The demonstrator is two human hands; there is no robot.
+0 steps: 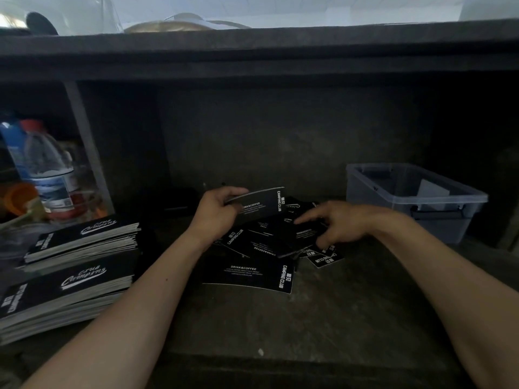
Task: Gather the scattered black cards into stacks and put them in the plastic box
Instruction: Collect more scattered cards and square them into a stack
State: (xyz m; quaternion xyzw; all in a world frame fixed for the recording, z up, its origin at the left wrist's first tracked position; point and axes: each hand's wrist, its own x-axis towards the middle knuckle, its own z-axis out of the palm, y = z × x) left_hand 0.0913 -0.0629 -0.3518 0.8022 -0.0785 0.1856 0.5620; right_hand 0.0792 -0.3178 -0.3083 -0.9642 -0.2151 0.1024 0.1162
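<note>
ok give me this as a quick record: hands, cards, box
left hand: grips a thin stack of black cards, raised above the pile
right hand: fingers on the scattered cards; unclear whether it pinches one
finished stacks: two at the left, one nearer than the other
plastic box: at the right, open top, no black cards visible inside
other: water bottle in the left compartment
</note>
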